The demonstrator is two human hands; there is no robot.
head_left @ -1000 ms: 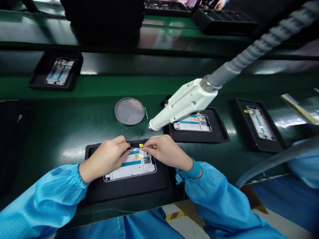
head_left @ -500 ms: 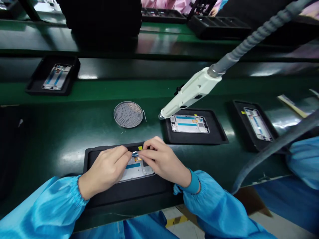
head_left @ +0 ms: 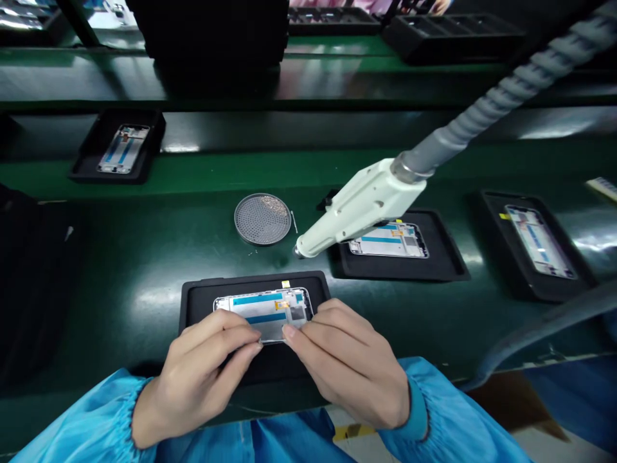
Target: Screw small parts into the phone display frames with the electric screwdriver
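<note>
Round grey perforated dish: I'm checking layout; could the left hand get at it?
Probably yes: the left hand could cross the black rectangular tray; the white tapered tool is right of the dish.

Silver phone frame point(head_left: 266, 308), blue strips point(head_left: 258, 298), black tray point(head_left: 202, 301), green table point(head_left: 159, 244)

Both hands are right at the near edge of the silver frame point(head_left: 260, 308) in its black tray point(head_left: 198, 307), the left hand point(head_left: 193, 370) at eight o'clock with thumb and forefinger close together, the right hand point(head_left: 354, 363) at four, its thumb on the rim! Up at twelve o'clock sits the perforated grey dish point(head_left: 260, 226), and past one, the white handheld tool point(head_left: 354, 209) slants downward.
</note>
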